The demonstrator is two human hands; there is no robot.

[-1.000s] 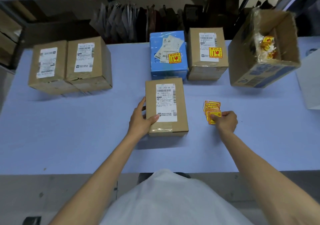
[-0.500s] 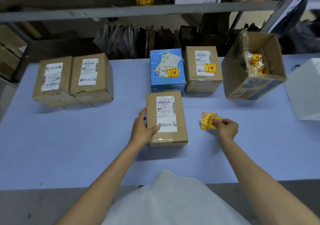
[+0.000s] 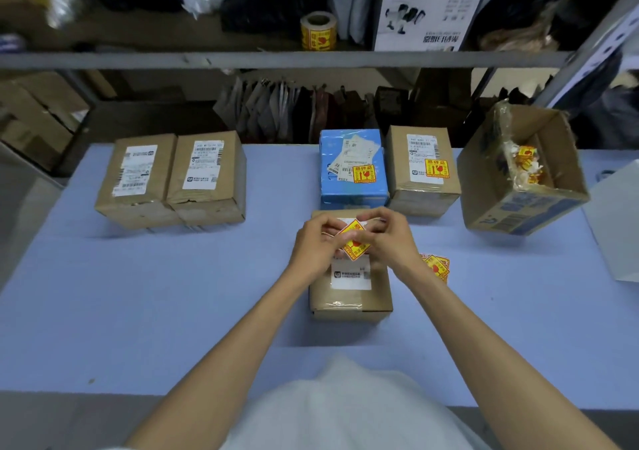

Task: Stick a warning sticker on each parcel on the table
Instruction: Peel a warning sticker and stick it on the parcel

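Left hand [image 3: 315,248], right hand [image 3: 392,240] around square yellow paper sticker [image 3: 353,242]

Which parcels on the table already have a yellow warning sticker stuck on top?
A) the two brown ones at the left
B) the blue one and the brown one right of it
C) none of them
B: the blue parcel bears a yellow sticker on top, as does the brown parcel right of it; the two left parcels show none.

Matt cardboard parcel [image 3: 351,297] (glossy tape)
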